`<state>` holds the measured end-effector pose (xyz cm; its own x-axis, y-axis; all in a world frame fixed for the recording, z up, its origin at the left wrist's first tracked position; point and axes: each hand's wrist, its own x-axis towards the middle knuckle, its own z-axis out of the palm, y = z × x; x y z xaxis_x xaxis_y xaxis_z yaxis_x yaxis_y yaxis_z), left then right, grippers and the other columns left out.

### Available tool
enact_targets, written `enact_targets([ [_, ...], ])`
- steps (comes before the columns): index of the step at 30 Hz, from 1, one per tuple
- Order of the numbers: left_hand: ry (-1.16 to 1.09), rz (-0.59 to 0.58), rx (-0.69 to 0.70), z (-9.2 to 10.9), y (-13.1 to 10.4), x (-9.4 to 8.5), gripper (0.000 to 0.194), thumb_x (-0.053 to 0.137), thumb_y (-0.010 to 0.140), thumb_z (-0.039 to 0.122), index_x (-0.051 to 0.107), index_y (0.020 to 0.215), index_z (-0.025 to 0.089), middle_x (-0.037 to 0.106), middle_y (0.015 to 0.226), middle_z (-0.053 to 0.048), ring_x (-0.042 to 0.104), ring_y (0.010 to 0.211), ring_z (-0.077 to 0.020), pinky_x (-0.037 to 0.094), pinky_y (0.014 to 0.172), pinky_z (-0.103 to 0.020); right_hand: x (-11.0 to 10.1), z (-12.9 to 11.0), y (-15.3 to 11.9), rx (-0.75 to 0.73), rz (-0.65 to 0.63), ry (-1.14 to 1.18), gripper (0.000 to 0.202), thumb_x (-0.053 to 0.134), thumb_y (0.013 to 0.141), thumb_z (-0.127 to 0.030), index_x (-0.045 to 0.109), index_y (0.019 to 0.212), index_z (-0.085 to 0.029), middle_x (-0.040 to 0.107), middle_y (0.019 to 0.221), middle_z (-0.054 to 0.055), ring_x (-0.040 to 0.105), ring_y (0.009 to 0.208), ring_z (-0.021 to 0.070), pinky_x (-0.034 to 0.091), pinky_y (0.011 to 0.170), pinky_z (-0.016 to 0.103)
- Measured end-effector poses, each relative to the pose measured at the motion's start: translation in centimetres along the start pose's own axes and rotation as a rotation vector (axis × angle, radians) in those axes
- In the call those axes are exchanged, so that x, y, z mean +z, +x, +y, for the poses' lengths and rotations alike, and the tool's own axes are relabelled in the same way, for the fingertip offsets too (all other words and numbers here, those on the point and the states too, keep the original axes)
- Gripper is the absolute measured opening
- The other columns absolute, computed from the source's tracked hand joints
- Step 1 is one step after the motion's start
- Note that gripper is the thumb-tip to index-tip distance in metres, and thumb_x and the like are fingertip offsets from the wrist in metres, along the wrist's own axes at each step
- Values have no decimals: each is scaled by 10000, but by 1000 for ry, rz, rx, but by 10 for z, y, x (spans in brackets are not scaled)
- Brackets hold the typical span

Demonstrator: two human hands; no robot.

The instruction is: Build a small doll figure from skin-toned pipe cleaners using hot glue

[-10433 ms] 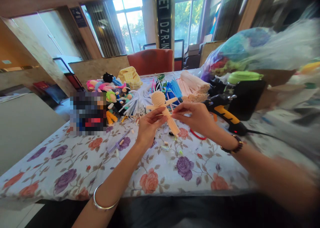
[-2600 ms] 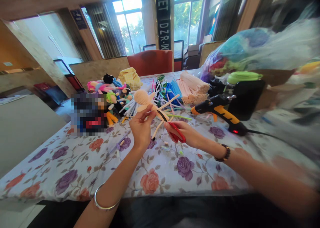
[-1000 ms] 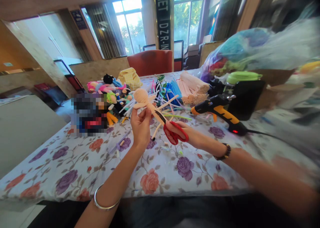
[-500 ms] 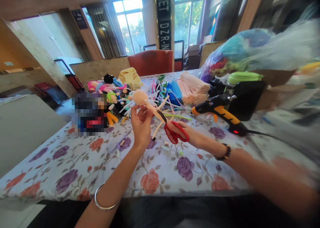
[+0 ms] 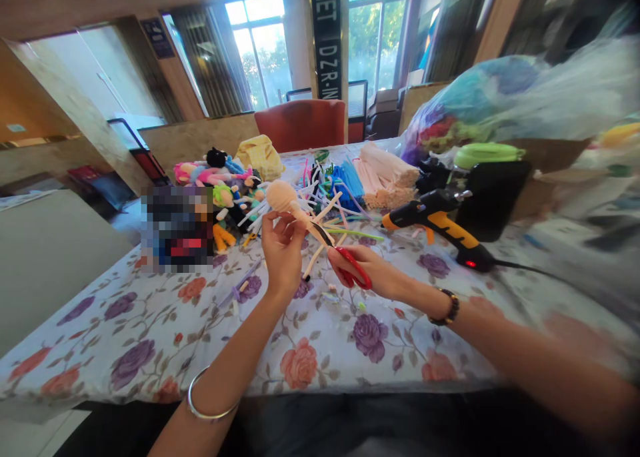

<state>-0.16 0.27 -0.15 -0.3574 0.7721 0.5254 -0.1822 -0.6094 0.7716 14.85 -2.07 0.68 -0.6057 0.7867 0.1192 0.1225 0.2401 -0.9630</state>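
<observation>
My left hand (image 5: 281,253) holds up a peach pipe-cleaner doll (image 5: 283,197) by its neck, head tilted up and left, its thin legs hanging toward the table. My right hand (image 5: 373,270) grips red-handled scissors (image 5: 350,270); the dark blades point up-left and meet the doll's body just below my left fingers. Both hands hover above the flowered tablecloth (image 5: 320,337). I cannot tell whether the blades are closed.
A yellow-black glue gun (image 5: 440,227) lies to the right, its cord running right. Loose pipe cleaners (image 5: 330,183), finished dolls (image 5: 220,183), a yellow bag (image 5: 260,155) and a large plastic bag (image 5: 480,103) crowd the far side. A red chair (image 5: 300,123) stands behind.
The scissors came into my right hand since the oldest frame. In the last second the handles have closed together at the doll's body; the doll has barely moved.
</observation>
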Motion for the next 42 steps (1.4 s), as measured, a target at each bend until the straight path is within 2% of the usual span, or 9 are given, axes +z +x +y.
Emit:
enact_targets([
  [6, -6, -4, 10, 1, -1, 1, 374, 742, 641, 275, 460, 885, 240, 633, 825, 15, 645, 795, -121, 485, 742, -243, 2, 7, 0, -1, 13, 28, 514, 460, 795, -651, 409, 585, -185, 423, 514, -43, 349, 449, 60, 280, 449, 233],
  [12, -42, -4, -44, 3, -1, 3, 401, 752, 631, 282, 454, 896, 245, 667, 870, -3, 656, 831, -138, 498, 754, -262, 2, 5, 0, -2, 37, 39, 504, 485, 775, -656, 402, 600, -190, 400, 514, -49, 355, 455, 65, 278, 447, 234],
  [18, -112, -68, -61, 5, -1, 5, 446, 769, 609, 237, 466, 935, 257, 686, 893, 0, 661, 854, -137, 503, 804, -277, 1, 7, 1, -11, 69, -2, 490, 487, 788, -634, 396, 605, -189, 405, 525, -45, 370, 463, 65, 287, 448, 232],
  [23, -131, -57, -67, 4, 1, 5, 484, 785, 586, 213, 462, 945, 246, 691, 861, 7, 662, 806, -127, 514, 762, -264, 3, 15, 3, -19, 102, -29, 449, 521, 791, -596, 418, 640, -185, 427, 542, -45, 369, 465, 62, 275, 436, 218],
  [30, -146, -31, -49, 2, 2, 4, 490, 790, 572, 179, 483, 947, 244, 695, 832, 20, 662, 793, -117, 509, 744, -247, 6, 8, 1, -22, 37, 135, 488, 502, 777, -636, 407, 615, -186, 415, 505, -50, 348, 445, 57, 275, 436, 223],
  [36, -158, -31, -44, 3, 2, 3, 498, 791, 566, 165, 468, 937, 240, 699, 823, 17, 660, 769, -111, 508, 715, -229, 5, 5, 0, -23, 32, 129, 495, 493, 777, -644, 407, 603, -189, 424, 500, -48, 329, 436, 57, 276, 436, 231],
  [42, -134, -29, -36, 2, 2, 3, 503, 785, 569, 172, 461, 948, 236, 690, 830, 14, 661, 801, -127, 507, 776, -267, 4, 7, 2, -37, 33, 87, 498, 489, 796, -621, 424, 571, -181, 441, 489, -40, 361, 433, 56, 281, 442, 231],
])
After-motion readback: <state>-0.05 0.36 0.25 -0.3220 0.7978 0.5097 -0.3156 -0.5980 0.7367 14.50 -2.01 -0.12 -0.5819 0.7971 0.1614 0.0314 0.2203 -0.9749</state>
